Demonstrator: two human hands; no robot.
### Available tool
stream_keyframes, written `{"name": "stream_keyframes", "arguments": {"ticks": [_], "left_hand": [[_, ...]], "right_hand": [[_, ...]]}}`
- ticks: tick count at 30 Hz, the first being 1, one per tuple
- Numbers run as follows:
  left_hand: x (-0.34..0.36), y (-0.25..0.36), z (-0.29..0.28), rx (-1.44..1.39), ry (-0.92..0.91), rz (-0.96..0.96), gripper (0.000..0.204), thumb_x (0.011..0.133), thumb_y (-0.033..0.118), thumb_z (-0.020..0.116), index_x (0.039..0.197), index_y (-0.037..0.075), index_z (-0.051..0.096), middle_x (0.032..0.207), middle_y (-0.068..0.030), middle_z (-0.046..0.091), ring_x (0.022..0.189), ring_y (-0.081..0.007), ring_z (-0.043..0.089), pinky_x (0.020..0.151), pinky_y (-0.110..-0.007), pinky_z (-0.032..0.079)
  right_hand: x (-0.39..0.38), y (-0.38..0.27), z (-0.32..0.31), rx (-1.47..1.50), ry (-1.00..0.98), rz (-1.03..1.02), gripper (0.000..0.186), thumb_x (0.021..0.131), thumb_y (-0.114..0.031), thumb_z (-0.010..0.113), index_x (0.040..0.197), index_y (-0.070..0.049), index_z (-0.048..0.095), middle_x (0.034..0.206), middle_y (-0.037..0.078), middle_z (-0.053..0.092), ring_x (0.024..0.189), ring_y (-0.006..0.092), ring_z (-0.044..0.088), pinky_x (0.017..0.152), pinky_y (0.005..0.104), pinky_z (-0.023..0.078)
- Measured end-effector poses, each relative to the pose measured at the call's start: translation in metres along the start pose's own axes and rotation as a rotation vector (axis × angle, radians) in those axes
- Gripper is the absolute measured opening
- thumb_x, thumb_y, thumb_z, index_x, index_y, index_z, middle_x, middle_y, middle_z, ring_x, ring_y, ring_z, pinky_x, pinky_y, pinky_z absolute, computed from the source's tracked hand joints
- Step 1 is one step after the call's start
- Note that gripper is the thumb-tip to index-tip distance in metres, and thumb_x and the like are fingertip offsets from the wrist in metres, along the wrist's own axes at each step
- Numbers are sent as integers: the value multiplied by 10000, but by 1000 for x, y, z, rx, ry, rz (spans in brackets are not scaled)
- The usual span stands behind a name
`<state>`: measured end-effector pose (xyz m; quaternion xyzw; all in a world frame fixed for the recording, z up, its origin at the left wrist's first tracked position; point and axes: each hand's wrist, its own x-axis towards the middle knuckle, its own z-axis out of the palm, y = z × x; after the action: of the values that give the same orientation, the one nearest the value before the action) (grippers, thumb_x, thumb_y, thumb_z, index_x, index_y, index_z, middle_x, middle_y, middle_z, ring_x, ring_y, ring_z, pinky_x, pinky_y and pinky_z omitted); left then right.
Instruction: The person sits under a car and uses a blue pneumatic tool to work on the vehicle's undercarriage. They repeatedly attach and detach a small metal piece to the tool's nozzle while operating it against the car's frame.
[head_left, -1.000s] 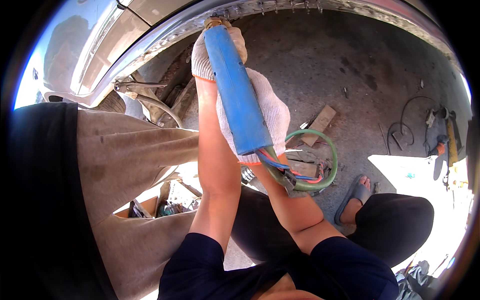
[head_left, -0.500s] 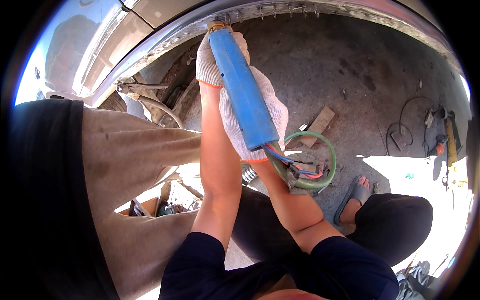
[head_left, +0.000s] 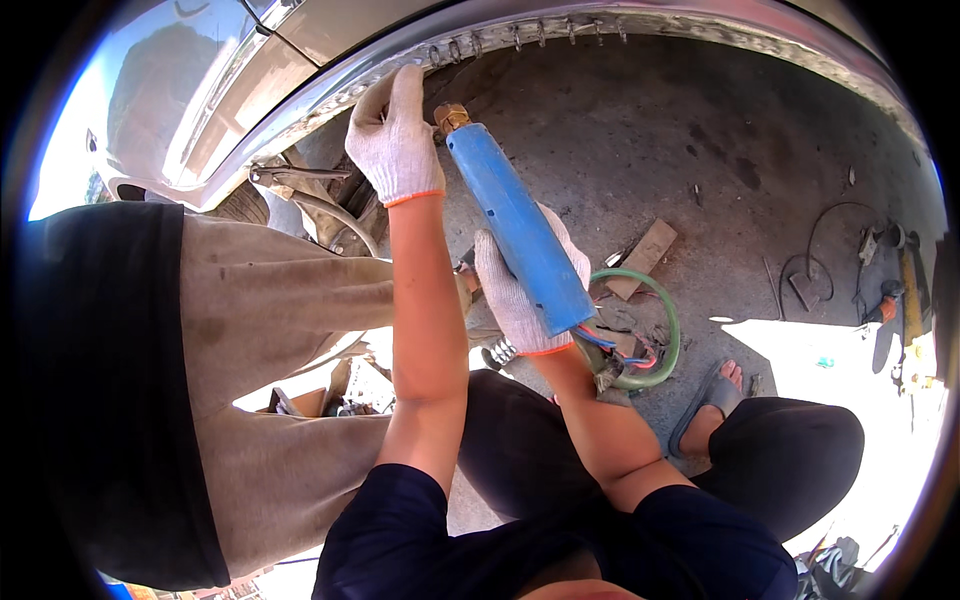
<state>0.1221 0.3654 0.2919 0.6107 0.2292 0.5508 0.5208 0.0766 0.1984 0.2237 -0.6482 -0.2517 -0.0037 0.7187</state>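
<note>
My right hand [head_left: 520, 300], in a white knitted glove with an orange cuff, is wrapped round a blue tube-shaped welding gun [head_left: 515, 225]. Its brass-coloured tip [head_left: 452, 117] points up toward the car and stands apart from the metal. Coloured wires and a green hose [head_left: 668, 340] come out of the lower end. Gloved the same way, my left hand [head_left: 395, 140] is at the car's lower metal edge [head_left: 345, 95], fingers curled together. What they hold, if anything, is hidden. Small metal rings [head_left: 517, 38] stick out in a row along that edge, to the right of my left hand.
At the left stands another person in tan trousers [head_left: 280, 290], close to my left arm. Locking pliers [head_left: 290, 175] sit by the car's edge. A wooden block [head_left: 642, 258] lies on the concrete floor [head_left: 740, 200]. Cables and tools, including a yellow bar [head_left: 908, 290], are at the far right.
My left hand has left the front of the welding gun and moved left along the metal edge. My right hand has drawn the gun down and right, its tip away from the edge.
</note>
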Motion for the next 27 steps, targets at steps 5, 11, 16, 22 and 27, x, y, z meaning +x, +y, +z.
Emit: {"name": "stream_keyframes", "arguments": {"ticks": [5, 11, 16, 22, 27], "left_hand": [[8, 9, 14, 558, -88, 440, 239, 866, 202, 731, 907, -31, 760, 824, -129, 743, 690, -195, 680, 725, -298, 533], [3, 17, 24, 796, -124, 495, 292, 898, 251, 704, 926, -34, 763, 829, -147, 752, 745, -184, 701, 766, -328, 537], [8, 13, 3, 448, -178, 284, 253, 932, 223, 658, 879, -19, 709, 712, -53, 674, 607, -180, 613, 627, -308, 504], [-29, -46, -55, -970, 357, -1304, 391, 1075, 323, 388, 1005, -27, 546, 677, 20, 366, 572, -125, 370, 528, -281, 356], [-63, -105, -73, -1088, 883, -1367, 280, 1071, 201, 442, 1104, -73, 488, 1028, -157, 518, 818, -258, 595, 798, -393, 567]], "right_hand": [[1, 0, -8, 82, 52, 55, 343, 858, -68, 745, 1170, 9, 625, 931, 93, 703, 806, 143, 675, 762, 265, 543], [0, 14, -14, -87, 33, -20, 149, 867, -93, 720, 998, -25, 703, 816, 75, 684, 720, 237, 681, 680, 357, 538], [-6, 5, -14, 52, -6, 118, 146, 891, -127, 709, 1005, -37, 708, 799, 53, 697, 689, 177, 660, 675, 322, 517], [1, -4, -38, 272, -182, 541, 165, 938, -140, 676, 1028, -2, 668, 749, 34, 663, 672, 126, 628, 671, 319, 526], [-2, 10, -42, 427, -72, 581, 204, 923, -120, 669, 1088, -3, 641, 743, 77, 632, 644, 186, 615, 659, 381, 557]]}}
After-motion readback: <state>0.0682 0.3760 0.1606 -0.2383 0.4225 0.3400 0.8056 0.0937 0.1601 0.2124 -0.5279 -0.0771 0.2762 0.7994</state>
